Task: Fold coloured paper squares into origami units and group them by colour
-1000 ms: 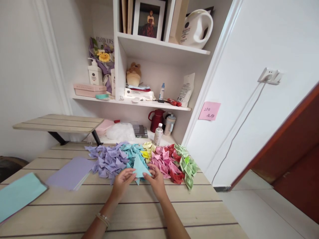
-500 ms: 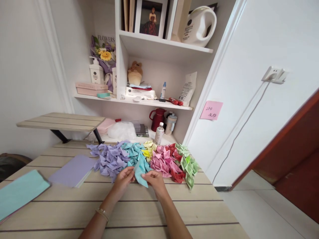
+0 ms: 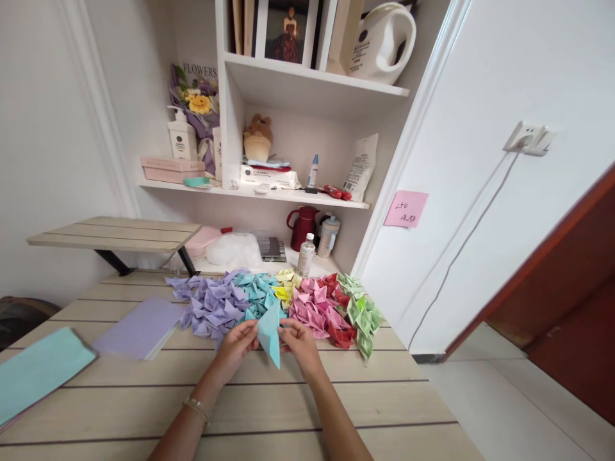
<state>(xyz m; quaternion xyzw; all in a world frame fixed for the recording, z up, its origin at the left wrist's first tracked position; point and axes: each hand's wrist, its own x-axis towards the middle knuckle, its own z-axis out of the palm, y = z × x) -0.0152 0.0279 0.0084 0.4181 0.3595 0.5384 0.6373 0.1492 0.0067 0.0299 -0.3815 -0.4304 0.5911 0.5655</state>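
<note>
The left hand [image 3: 240,339] and right hand [image 3: 298,346] are closed to a pinch on opposite edges of a folded blue paper [image 3: 270,330], which lies between them, one point angled downward. Beyond both hands stands a white shelf unit [image 3: 312,89]; beneath them spreads the slatted tabletop [image 3: 269,410]. A purple heap [image 3: 216,307] of folded pieces sits ahead and left of the left hand, a pink heap [image 3: 314,307] just past the right. Well above and right of the right hand, a pink note [image 3: 406,209] reads "250" over handwriting I cannot make out; high beyond the left hand, a bouquet [image 3: 196,105] sits below printed "FLOWERS".
</note>
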